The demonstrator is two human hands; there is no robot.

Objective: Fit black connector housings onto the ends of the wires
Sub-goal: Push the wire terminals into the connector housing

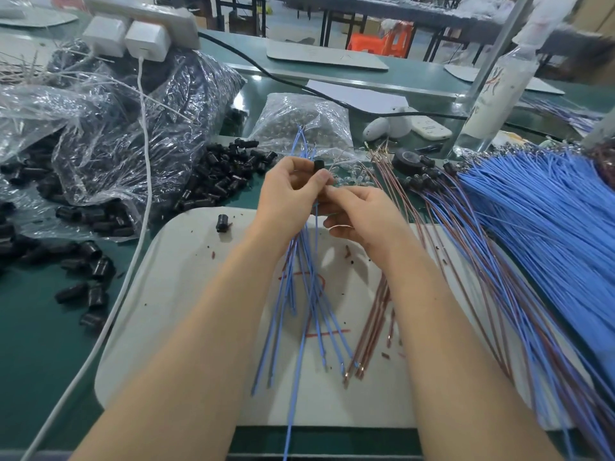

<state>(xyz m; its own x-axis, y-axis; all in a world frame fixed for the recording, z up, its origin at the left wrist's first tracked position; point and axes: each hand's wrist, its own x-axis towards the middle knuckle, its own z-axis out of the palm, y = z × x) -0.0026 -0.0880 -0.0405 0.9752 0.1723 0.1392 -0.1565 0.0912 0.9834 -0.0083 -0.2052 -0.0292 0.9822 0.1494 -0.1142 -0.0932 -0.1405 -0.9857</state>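
Note:
My left hand (289, 191) grips a bundle of thin blue wires (301, 294) that hang down over the white mat (186, 294); their tips stick up above my fingers. A small black connector housing (318, 165) sits at my left fingertips. My right hand (357, 212) meets the left one and pinches a thin wire end just below that housing. Several red-brown wires (372, 331) lie on the mat to the right. One loose black housing (222, 223) lies on the mat's far left part.
Heaps of black housings (226, 174) spill from clear plastic bags (100, 128) at left. A thick sheaf of blue wires (539, 214) fans out at right. A white cable (109, 314) runs from a power strip (143, 24). A bottle (496, 94) stands behind.

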